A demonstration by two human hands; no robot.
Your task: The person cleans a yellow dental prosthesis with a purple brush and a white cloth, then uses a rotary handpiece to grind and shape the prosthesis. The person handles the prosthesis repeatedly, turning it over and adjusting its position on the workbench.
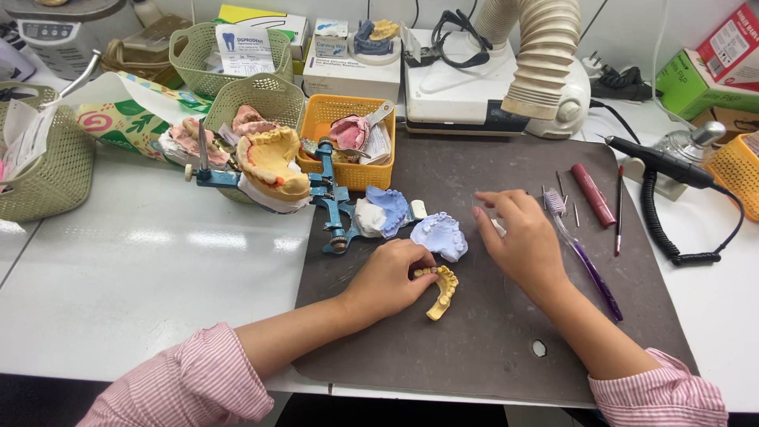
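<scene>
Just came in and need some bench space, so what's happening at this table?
A person in a striped pink shirt is working over a dark mat. The left hand pinches one end of a yellow tooth model lying on the mat. The right hand rests flat beside it, near a purple toothbrush; whether it holds anything is unclear. Pale blue casts sit just above the yellow model, next to a blue metal hinged frame. An orange basket stands behind.

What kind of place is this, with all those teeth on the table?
Most likely a dental laboratory, where models of teeth are made. The left hand holds a yellow tooth arch on a dark work mat, blue-white plaster casts lie beside it, and a handheld grinding tool rests nearby.
</scene>
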